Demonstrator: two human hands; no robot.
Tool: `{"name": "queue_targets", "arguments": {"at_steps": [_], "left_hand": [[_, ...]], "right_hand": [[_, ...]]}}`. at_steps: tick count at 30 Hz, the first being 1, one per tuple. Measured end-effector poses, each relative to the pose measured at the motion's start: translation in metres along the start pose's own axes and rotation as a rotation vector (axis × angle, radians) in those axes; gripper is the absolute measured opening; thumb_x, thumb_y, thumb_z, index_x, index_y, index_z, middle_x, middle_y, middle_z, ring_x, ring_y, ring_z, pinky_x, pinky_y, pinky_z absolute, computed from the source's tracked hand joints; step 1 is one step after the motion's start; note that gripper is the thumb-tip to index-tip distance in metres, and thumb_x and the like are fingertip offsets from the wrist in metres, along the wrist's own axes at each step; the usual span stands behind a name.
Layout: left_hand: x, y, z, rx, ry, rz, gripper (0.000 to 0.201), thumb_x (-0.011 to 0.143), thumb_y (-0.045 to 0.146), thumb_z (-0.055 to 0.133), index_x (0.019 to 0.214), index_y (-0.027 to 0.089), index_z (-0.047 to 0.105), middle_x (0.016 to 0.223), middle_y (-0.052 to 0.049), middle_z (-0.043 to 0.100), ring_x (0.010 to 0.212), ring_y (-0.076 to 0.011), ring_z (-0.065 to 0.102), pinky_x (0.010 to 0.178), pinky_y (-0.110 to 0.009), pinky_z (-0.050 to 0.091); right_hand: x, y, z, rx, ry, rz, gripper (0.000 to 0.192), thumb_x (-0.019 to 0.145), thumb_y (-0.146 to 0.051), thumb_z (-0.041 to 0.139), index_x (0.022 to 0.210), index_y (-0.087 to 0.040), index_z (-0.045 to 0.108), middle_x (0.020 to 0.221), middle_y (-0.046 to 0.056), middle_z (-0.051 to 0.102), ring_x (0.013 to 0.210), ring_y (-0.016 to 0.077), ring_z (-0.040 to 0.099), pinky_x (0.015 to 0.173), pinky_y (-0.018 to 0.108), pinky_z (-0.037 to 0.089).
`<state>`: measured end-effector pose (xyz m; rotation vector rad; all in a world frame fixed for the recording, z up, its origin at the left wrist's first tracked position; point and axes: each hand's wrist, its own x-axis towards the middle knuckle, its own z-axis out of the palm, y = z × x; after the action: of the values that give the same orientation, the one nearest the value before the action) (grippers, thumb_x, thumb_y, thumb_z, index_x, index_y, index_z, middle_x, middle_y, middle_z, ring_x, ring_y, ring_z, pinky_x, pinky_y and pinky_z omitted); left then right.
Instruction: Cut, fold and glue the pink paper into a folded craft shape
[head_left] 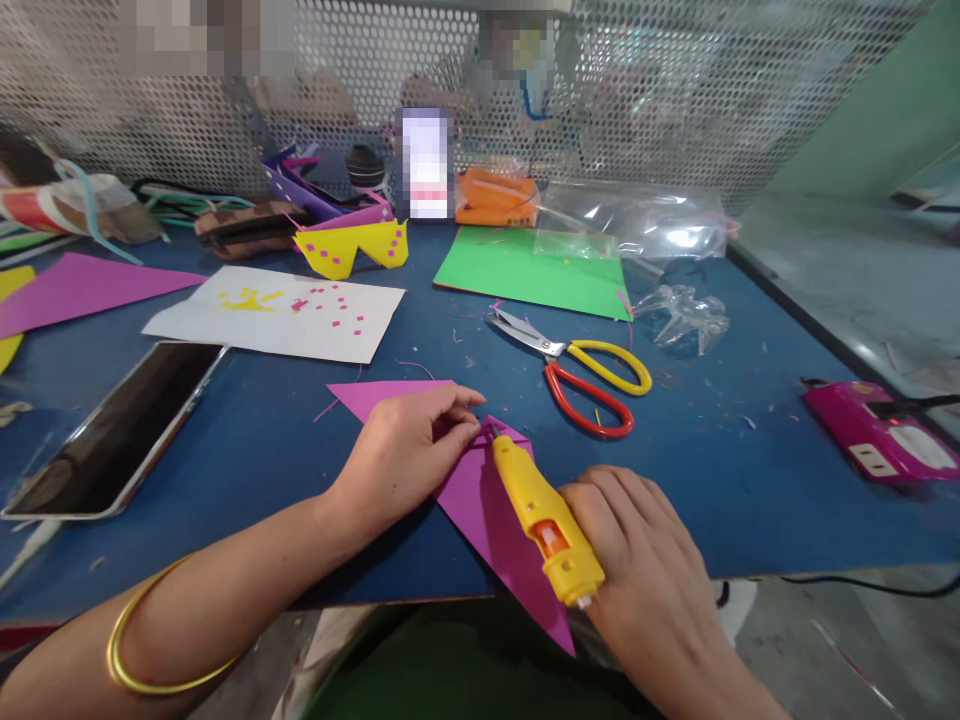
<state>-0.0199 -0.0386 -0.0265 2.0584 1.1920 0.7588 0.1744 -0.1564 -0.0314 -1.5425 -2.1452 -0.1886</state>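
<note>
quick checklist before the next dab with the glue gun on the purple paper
1. Glue gun gripped by right hand: ok.
2. Nozzle tip on the purple paper: ok.
3. Left hand pins the paper, fingertips right beside the nozzle: not ok.
4. Paper fully on the blue table: not ok, its point overhangs the edge.
5. Scissors apart from the hands: ok.
6. Glue flowing: cannot tell.

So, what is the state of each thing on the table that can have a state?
scissors: blades open, lying flat
glue gun: held in right hand, nozzle at the purple paper
purple paper: pressed down by left hand
phone: screen dark
plastic bag: lying flat
</note>
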Motion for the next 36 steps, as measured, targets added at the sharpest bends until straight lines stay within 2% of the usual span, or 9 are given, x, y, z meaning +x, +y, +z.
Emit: {"name": "queue_targets", "arguments": {"at_steps": [10,18,27,36], "left_hand": [[-0.0015,0.0008,-0.0023,0.001,0.0,0.002,0.019,0.086,0.024,0.062,0.102,0.021,0.071,0.083,0.003,0.078,0.075,-0.0145,0.073,0.077,-0.027,0.057],[-0.0006,0.0028,-0.0012,-0.005,-0.013,-0.016,0.02,0.087,0.026,0.06,0.102,0.022,0.071,0.086,0.001,0.078,0.078,-0.0164,0.074,0.08,-0.03,0.059],[-0.0007,0.004,-0.0023,-0.015,-0.015,-0.012,0.019,0.086,0.024,0.06,0.102,0.021,0.071,0.085,0.001,0.078,0.078,-0.016,0.074,0.082,-0.029,0.059],[-0.0005,0.0031,-0.0012,-0.013,-0.014,-0.009,0.019,0.087,0.024,0.06,0.102,0.021,0.071,0.087,0.001,0.078,0.079,-0.0157,0.074,0.082,-0.029,0.059]], "right_hand": [[0.0001,0.0003,0.0017,0.03,0.029,0.001,0.028,0.106,-0.028,0.032,0.091,-0.017,0.053,0.082,0.007,0.058,0.078,0.0206,0.049,0.068,0.032,0.037],[-0.0025,0.0003,0.0024,0.018,0.02,0.019,0.02,0.103,-0.026,0.039,0.089,-0.02,0.05,0.08,0.006,0.057,0.076,0.0213,0.05,0.066,0.033,0.036],[-0.0052,-0.0015,0.0047,0.06,0.003,0.056,0.016,0.1,-0.022,0.037,0.095,-0.02,0.051,0.084,0.007,0.057,0.079,0.0213,0.05,0.07,0.034,0.036],[-0.0042,-0.0022,0.0018,0.051,0.003,0.05,0.012,0.099,-0.02,0.04,0.093,-0.02,0.051,0.083,0.006,0.057,0.077,0.0206,0.049,0.068,0.033,0.037]]}}
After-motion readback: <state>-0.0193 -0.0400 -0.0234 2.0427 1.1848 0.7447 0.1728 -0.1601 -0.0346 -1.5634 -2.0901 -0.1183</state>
